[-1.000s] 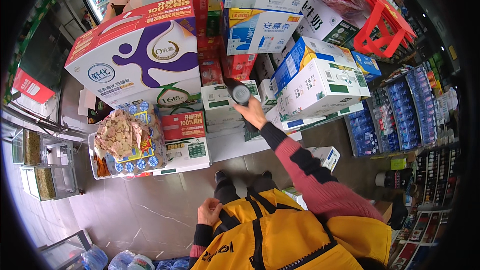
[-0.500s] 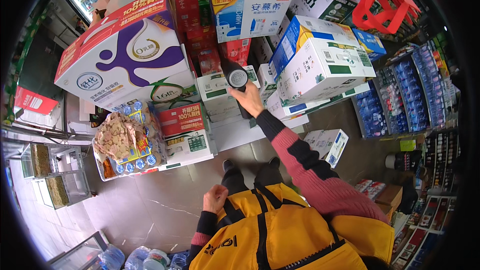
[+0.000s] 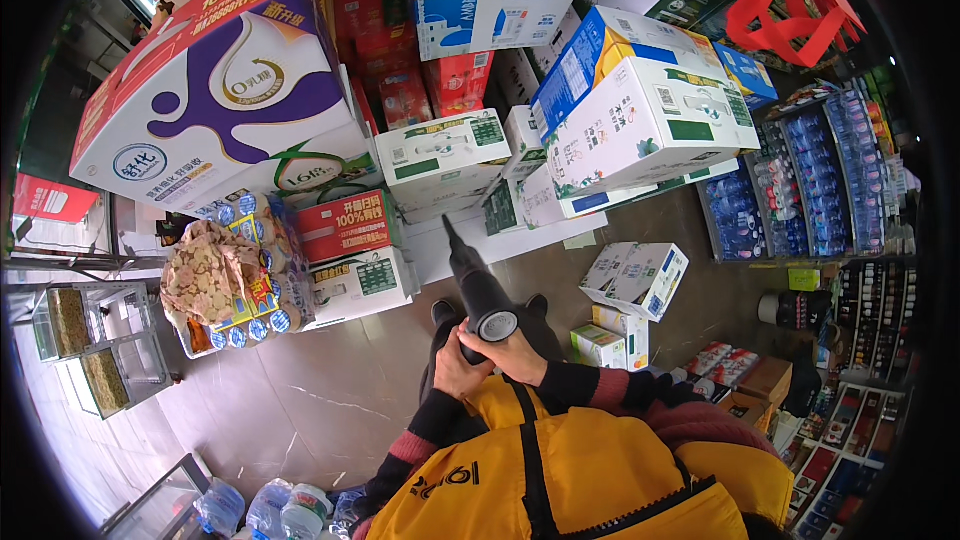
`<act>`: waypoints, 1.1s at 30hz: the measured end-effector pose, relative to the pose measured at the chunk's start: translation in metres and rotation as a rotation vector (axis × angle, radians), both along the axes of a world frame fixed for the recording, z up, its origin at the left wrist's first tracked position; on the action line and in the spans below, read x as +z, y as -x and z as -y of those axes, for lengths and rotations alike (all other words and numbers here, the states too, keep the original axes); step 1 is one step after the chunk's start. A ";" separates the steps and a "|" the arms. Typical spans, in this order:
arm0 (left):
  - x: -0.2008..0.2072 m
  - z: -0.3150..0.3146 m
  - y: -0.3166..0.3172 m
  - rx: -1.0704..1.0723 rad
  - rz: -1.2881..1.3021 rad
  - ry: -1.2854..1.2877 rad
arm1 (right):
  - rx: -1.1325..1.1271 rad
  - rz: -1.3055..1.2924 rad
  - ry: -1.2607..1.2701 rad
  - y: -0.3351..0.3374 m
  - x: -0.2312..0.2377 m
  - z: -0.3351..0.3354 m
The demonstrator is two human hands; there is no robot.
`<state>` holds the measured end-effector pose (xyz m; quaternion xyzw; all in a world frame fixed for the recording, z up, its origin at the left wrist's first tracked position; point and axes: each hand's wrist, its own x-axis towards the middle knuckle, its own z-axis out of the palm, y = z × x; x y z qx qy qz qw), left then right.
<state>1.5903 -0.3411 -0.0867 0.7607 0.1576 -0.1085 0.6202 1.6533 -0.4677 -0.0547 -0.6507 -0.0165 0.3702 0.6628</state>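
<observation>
Close to my body I hold a black handheld blower-like tool (image 3: 480, 285) with both hands. It has a long narrow nozzle pointing away from me and a round silver grille at its rear end. My right hand (image 3: 512, 354) is closed round its handle below the grille. Next to it, my left hand (image 3: 459, 365) is closed against the same handle, and its fingertips are partly hidden. Beyond the nozzle tip stands a white drink carton (image 3: 445, 155) with a green label, on a low white platform (image 3: 450, 253).
A large white and purple milk carton (image 3: 225, 100) sits at the left above a wrapped bottle pack (image 3: 255, 275). White and blue cartons (image 3: 640, 105) are stacked at the right. More boxes (image 3: 635, 280) stand on the tiled floor (image 3: 290, 395). Plastic bottles (image 3: 305, 510) lie at the lower left.
My right hand has drawn the tool back from the cartons toward my body. My left hand has come up from my side and joined it on the handle.
</observation>
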 end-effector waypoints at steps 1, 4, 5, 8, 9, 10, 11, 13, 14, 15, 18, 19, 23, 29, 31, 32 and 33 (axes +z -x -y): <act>-0.003 0.000 -0.002 0.032 0.038 0.032 | 0.038 0.016 -0.055 -0.001 -0.002 0.001; -0.010 -0.011 0.006 0.082 0.011 0.083 | 0.391 0.161 -0.099 -0.030 -0.019 0.011; -0.013 -0.017 0.013 0.090 -0.023 0.095 | 0.545 0.209 -0.076 -0.049 -0.027 0.018; -0.023 -0.033 0.043 0.017 -0.231 -0.044 | 0.689 0.618 0.287 -0.131 -0.061 0.025; -0.027 -0.035 0.054 -0.011 -0.279 -0.094 | 0.548 0.492 0.373 -0.161 -0.076 0.014; -0.031 -0.038 0.066 -0.031 -0.292 -0.127 | 0.480 0.611 0.575 -0.196 -0.089 0.000; -0.034 -0.039 0.078 -0.062 -0.339 -0.173 | 0.263 0.814 0.519 -0.223 -0.101 -0.017; -0.037 -0.041 0.101 -0.107 -0.378 -0.237 | 0.201 1.154 0.467 -0.274 -0.114 -0.047; -0.038 -0.042 0.111 -0.127 -0.395 -0.269 | 0.239 1.184 0.516 -0.294 -0.118 -0.063; -0.038 -0.043 0.122 -0.151 -0.415 -0.316 | 0.269 1.177 0.626 -0.306 -0.122 -0.077; -0.036 -0.045 0.145 -0.161 -0.502 -0.382 | 0.416 1.094 0.924 -0.322 -0.130 -0.095; -0.036 -0.045 0.153 -0.094 -0.508 -0.358 | 0.482 1.072 0.962 -0.330 -0.131 -0.097; -0.042 -0.048 0.170 0.035 -0.539 -0.274 | 0.802 0.964 0.948 -0.352 -0.137 -0.100; -0.055 -0.053 0.190 0.046 -0.608 -0.336 | 0.702 0.872 0.853 -0.327 -0.129 -0.079; -0.058 -0.053 0.200 0.072 -0.622 -0.337 | 0.644 0.841 0.867 -0.312 -0.121 -0.079; -0.059 -0.054 0.205 0.105 -0.618 -0.331 | 0.617 0.826 0.873 -0.304 -0.117 -0.079; -0.061 -0.055 0.209 0.136 -0.623 -0.330 | 0.594 0.799 0.894 -0.295 -0.114 -0.079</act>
